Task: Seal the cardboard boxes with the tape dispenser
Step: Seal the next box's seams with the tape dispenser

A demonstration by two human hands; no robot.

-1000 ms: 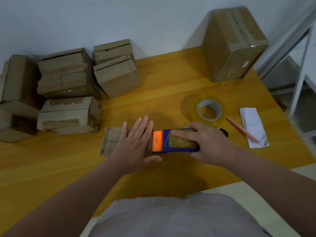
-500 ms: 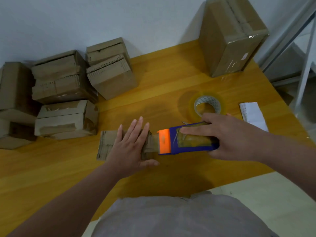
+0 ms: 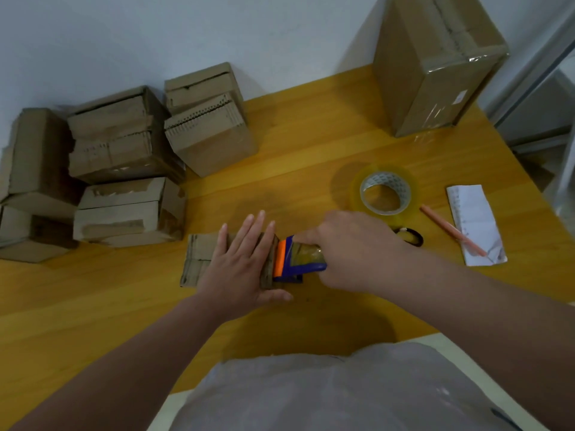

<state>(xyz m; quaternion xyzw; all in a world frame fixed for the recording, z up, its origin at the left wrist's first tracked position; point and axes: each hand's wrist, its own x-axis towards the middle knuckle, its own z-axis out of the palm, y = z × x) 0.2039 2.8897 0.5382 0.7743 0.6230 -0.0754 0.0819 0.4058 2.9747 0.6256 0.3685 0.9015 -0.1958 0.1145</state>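
This is a small packing workspace: a yellow wooden table (image 3: 311,135) against a plain white wall (image 3: 217,32), worn cardboard boxes (image 3: 124,150) piled at its far left corner, a taped carton (image 3: 435,73) at its far right corner, and a roll of clear tape (image 3: 385,191).

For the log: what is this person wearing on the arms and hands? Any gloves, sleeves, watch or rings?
Nothing is worn on either. The left hand and right hand have no gloves, and no ring, watch or wristband shows. Both forearms are uncovered as far as the frame reaches, with no sleeve edge in view. The only clothing visible is a light grey shirt at the bottom.
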